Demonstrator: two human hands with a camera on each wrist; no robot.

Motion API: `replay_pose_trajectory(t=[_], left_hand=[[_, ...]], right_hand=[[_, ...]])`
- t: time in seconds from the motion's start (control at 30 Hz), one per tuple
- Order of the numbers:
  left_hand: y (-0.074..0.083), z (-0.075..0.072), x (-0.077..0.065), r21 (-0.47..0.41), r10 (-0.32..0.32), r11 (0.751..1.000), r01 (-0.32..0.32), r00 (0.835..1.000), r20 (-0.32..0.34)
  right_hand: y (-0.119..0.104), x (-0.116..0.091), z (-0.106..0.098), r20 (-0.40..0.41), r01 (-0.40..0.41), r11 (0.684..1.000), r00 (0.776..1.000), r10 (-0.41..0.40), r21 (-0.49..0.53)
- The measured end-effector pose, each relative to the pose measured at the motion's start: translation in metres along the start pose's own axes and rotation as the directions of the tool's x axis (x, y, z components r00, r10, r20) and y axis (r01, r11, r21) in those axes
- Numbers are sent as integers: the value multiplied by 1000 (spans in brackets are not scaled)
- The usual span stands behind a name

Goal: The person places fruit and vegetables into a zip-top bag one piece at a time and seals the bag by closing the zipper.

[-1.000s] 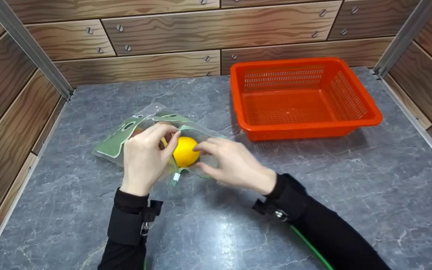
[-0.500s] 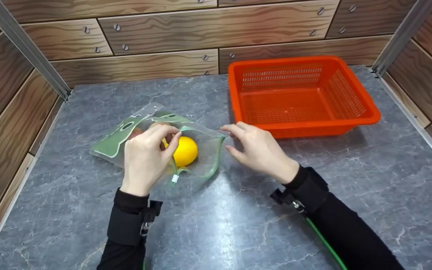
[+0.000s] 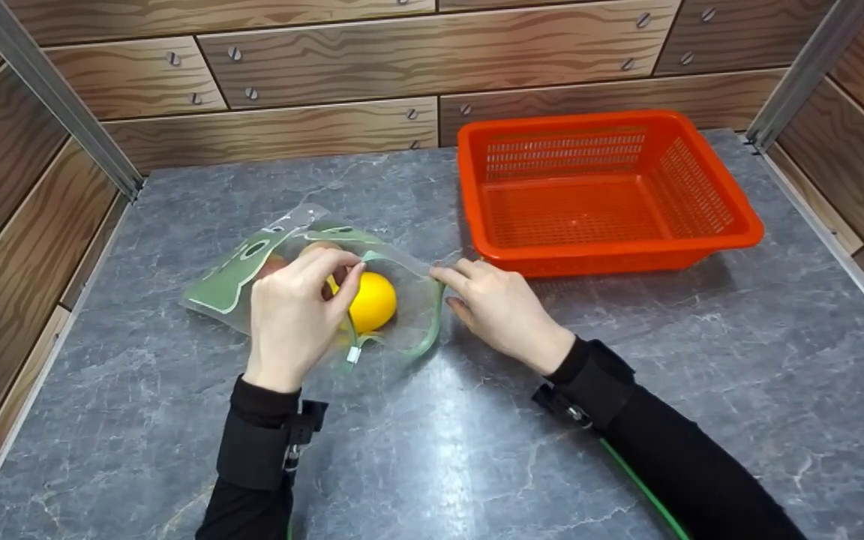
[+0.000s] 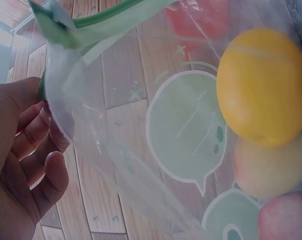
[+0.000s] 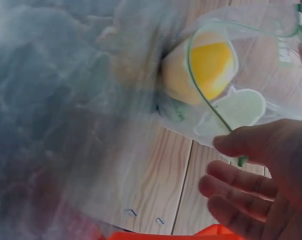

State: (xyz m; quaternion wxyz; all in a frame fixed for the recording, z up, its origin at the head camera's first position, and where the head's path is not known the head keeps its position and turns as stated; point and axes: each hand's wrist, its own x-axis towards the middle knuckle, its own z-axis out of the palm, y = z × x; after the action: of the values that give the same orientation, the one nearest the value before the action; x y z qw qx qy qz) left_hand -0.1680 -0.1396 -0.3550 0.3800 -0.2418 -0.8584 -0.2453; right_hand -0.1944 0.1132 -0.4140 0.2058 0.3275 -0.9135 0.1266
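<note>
A clear zip bag (image 3: pixel 226 281) with green print lies on the table, its mouth toward the right and spread wide. Inside, near the mouth, is an orange (image 3: pixel 373 301). Behind it, the left wrist view shows a pale peach-coloured fruit (image 4: pixel 273 167) and a reddish fruit (image 4: pixel 285 217). My left hand (image 3: pixel 293 311) pinches the bag's upper rim between thumb and index finger. My right hand (image 3: pixel 503 311) pinches the right corner of the green zip edge; its other fingers are loosely bent in the right wrist view. A white slider (image 3: pixel 354 354) sits at the zip's near end.
An orange-red plastic basket (image 3: pixel 619 249) stands at the back right, just beyond my right hand. Wood-patterned walls (image 3: pixel 327 67) enclose the grey marbled table (image 3: pixel 139 420) at the back and both sides.
My right hand has drawn back from the orange, moved right out of the bag's mouth, and taken hold of the bag's right corner. The left hand has kept its grip on the rim.
</note>
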Motion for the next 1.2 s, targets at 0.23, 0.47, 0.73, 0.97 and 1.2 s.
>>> replay_pose_trajectory(t=[0.23,0.47,0.73,0.97,1.2], left_hand=[[2,0,-1,-6,-4,1000,4,1000,-3],[2,-2,-2,-16,-55,998,56,997,62],[5,-5,-5,-1,-75,997,78,962,262],[8,-9,-5,-25,-91,991,132,793,602],[12,-11,-5,-29,-77,990,141,689,721]], right_hand=[[-2,1,9,-116,86,994,989,-93,-64],[3,5,-1,-209,28,995,977,-47,-94],[8,5,-30,-299,-162,987,942,150,-17],[15,5,-43,-347,-258,966,903,251,27],[21,3,-47,-336,-287,957,898,284,44]])
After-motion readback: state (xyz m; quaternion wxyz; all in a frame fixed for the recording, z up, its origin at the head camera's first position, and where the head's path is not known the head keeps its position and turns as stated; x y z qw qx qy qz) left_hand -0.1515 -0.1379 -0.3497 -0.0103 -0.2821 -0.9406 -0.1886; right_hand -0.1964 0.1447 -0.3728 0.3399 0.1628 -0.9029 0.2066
